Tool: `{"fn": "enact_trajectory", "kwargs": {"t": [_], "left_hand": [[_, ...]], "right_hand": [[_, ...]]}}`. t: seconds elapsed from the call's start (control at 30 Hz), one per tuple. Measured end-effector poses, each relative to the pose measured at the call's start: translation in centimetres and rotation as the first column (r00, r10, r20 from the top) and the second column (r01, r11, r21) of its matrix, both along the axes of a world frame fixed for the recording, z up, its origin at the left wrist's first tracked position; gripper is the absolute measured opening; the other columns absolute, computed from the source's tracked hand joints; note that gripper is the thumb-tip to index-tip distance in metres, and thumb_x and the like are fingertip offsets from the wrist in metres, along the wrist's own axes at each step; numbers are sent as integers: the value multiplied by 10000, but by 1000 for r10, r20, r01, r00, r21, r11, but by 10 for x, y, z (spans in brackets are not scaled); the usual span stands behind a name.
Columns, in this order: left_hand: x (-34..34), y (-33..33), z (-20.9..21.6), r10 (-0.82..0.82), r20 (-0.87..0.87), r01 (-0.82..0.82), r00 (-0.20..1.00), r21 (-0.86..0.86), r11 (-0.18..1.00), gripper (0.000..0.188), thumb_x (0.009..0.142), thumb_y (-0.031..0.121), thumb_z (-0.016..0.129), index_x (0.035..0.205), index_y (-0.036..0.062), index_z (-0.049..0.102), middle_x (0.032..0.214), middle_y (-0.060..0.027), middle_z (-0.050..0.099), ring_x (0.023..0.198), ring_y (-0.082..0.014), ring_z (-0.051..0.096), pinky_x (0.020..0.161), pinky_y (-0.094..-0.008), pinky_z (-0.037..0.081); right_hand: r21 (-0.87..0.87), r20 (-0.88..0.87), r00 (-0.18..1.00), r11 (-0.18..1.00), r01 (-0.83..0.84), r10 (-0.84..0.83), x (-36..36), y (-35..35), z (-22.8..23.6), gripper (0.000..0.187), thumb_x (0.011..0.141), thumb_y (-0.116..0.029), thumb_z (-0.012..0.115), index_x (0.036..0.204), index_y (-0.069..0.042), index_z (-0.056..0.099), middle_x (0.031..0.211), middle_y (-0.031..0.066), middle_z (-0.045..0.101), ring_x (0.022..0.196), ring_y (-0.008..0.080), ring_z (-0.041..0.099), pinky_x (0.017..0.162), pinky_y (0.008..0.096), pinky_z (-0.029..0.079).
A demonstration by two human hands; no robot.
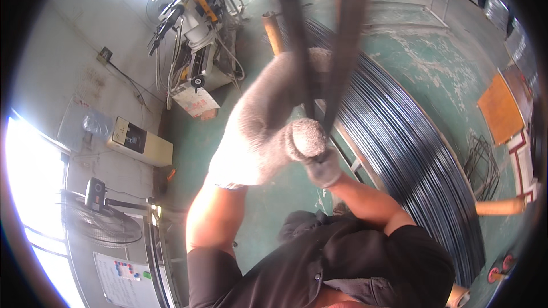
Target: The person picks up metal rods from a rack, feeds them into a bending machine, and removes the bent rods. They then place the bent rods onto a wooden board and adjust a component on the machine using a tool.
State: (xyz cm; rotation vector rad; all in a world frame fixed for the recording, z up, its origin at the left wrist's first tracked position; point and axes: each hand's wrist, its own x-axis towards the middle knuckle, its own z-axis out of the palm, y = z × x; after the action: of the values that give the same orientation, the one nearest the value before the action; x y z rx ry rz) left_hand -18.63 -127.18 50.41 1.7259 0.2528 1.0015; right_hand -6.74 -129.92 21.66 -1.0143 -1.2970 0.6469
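Two dark, long straps or bars (347, 34) come down from the top and meet in a V; motion blur hides their exact kind. My left hand (254, 120), in a pale knitted glove, reaches up to them with its fingers curled at the left one, partly behind it. Lower down, my right hand (317, 151), also gloved, is closed in a fist around the bottom of the V. Just right of both hands lies a big coil of dark shiny wire or tubing (408, 137), which rests on a frame with tan posts.
A tan post (273, 33) rises at the coil's far side, and another (501, 206) sticks out right. A machine on a stand (200, 51) stands far left. Along the left wall are a water dispenser (134, 137) and a fan (103, 222). Loose wire (482, 165) lies on the green floor.
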Motion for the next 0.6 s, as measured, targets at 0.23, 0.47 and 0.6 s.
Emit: {"fn": "enact_trajectory", "kwargs": {"t": [0.23,0.47,0.6], "left_hand": [[-107,160,4,404,254,-434,879,76,898,574,988,270,842,1418,-44,630,1046,-171,752,811,-229,728,709,-321,579],[-193,292,28,740,459,-852,492,76,519,417,1139,230,621,1414,-82,600,815,-25,529,580,-84,366,510,-249,307],[-234,393,32,728,388,-824,565,312,472,377,1125,159,602,1363,-133,585,875,-46,531,642,-111,427,545,-245,358]], "right_hand": [[94,263,950,975,-200,169,-102,209,-27,276,999,-304,818,892,-109,655,751,160,679,698,408,697,626,439,549],[-26,257,928,962,-272,270,-194,418,-66,151,934,-188,777,901,-124,644,860,180,700,849,451,699,688,500,561],[-112,246,912,945,-308,327,-214,550,-58,62,985,-195,683,969,-140,661,928,164,729,952,453,703,818,530,565]]}}
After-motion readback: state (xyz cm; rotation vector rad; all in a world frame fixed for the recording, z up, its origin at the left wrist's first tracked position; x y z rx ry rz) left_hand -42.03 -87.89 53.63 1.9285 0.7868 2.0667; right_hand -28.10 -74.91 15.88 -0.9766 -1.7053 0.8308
